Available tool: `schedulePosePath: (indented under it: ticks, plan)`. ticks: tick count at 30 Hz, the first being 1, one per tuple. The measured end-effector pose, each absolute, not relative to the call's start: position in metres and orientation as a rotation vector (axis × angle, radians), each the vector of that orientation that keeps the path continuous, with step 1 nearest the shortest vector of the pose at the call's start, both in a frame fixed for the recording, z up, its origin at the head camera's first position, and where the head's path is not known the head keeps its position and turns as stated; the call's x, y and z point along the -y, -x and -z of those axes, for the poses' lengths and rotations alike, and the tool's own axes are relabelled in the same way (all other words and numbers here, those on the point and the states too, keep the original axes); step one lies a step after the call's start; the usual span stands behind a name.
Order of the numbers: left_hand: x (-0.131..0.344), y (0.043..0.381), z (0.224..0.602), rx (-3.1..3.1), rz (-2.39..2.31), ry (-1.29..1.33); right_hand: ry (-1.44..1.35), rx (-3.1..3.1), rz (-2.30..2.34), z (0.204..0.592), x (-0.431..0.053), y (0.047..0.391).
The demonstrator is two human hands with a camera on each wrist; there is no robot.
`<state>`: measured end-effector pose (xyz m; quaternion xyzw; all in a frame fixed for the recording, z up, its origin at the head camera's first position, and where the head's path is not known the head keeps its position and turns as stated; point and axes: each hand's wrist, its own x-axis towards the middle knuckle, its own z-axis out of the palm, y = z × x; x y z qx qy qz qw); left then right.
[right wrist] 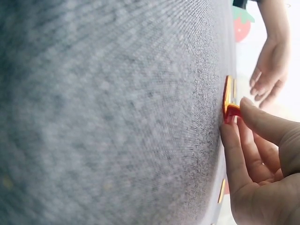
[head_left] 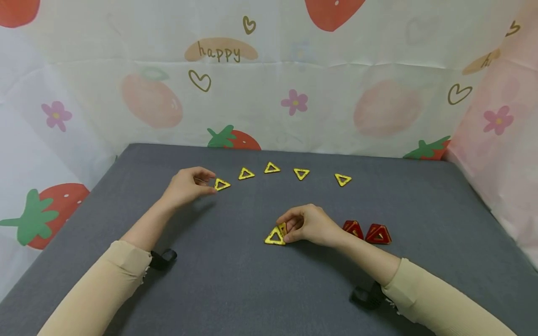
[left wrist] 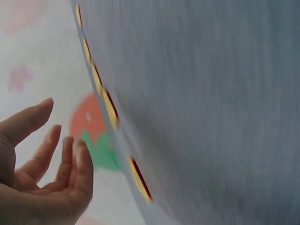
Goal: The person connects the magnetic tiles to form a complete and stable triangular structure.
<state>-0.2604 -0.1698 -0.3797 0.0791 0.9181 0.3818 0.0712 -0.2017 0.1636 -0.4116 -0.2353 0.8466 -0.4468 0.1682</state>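
Between thumb and fingers, my right hand (head_left: 313, 225) pinches a tilted triangular tile (head_left: 283, 228). It looks yellow on the face, with red on its edge in the right wrist view, where that tile (right wrist: 233, 111) meets a flat one (right wrist: 228, 89). The flat yellow triangle tile (head_left: 274, 237) lies on the table beside those fingertips. Farther left, my left hand (head_left: 187, 186) hovers next to another yellow triangle tile (head_left: 221, 185). In the left wrist view the left hand (left wrist: 51, 183) has its fingers loosely bent and apart, with nothing between them.
Several yellow triangle tiles, among them one in the middle (head_left: 272, 167) and one at the right (head_left: 343, 179), form a curved row on the grey table (head_left: 235, 289). Two red triangular pieces (head_left: 378, 234) lie by the right forearm. A printed cloth (head_left: 260, 102) hangs behind.
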Motion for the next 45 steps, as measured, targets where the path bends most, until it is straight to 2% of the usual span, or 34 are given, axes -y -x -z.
schedulePosePath:
  ticks: [6,11,21,45]
  plan:
    - [0.209,0.279,0.384,-2.665,-1.306,-0.003,0.671,-2.411,1.268,0.412,-0.163,0.202]
    - [0.225,0.289,0.394,-2.607,-1.348,0.082,0.676,-2.416,1.265,0.412,-0.163,0.202]
    - [0.233,0.297,0.404,-2.626,-1.081,-0.036,0.681,-2.409,1.267,0.412,-0.163,0.202]
    - [0.231,0.297,0.41,-2.734,-1.036,-0.036,0.672,-2.404,1.268,0.412,-0.164,0.202]
